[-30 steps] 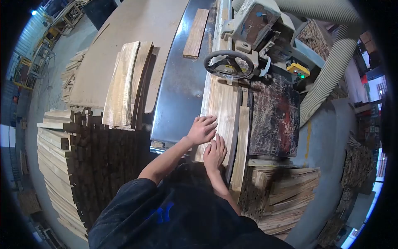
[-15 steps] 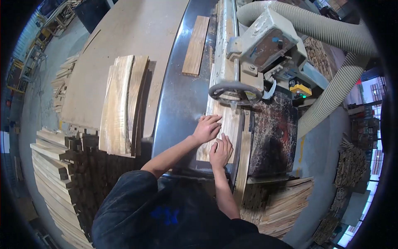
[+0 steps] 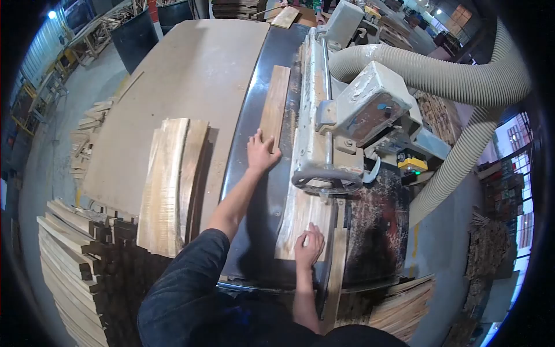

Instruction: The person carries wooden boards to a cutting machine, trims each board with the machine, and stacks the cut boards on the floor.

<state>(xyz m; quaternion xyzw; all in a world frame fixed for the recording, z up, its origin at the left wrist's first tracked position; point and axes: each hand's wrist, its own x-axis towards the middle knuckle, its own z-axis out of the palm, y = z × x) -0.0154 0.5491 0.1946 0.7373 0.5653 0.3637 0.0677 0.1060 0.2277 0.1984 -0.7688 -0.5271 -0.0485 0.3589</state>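
Observation:
My left hand [image 3: 263, 153] is stretched forward over the near end of a narrow brown board [image 3: 275, 101] lying on the metal machine table [image 3: 243, 191]. Its fingers are apart at that end; whether they grip the wood is unclear. My right hand [image 3: 309, 247] lies with fingers extended on top of a pale wood board [image 3: 289, 234]. The far part of this board is hidden under the machine head [image 3: 324, 127], below a grey handwheel [image 3: 327, 182]. A thin wood strip [image 3: 335, 269] runs along the right side of that board.
Rough boards [image 3: 163, 191] are stacked on the tan side table [image 3: 196, 63] at left. More planks [image 3: 69, 266] are piled below it, and others [image 3: 402, 306] at lower right. A ribbed hose [image 3: 445, 75] curves over the machine; wood chips cover its dark bed [image 3: 376, 231].
My left hand has left the pale board and reached forward to the narrow brown board. My right hand stays on the pale board. The view has tilted upward.

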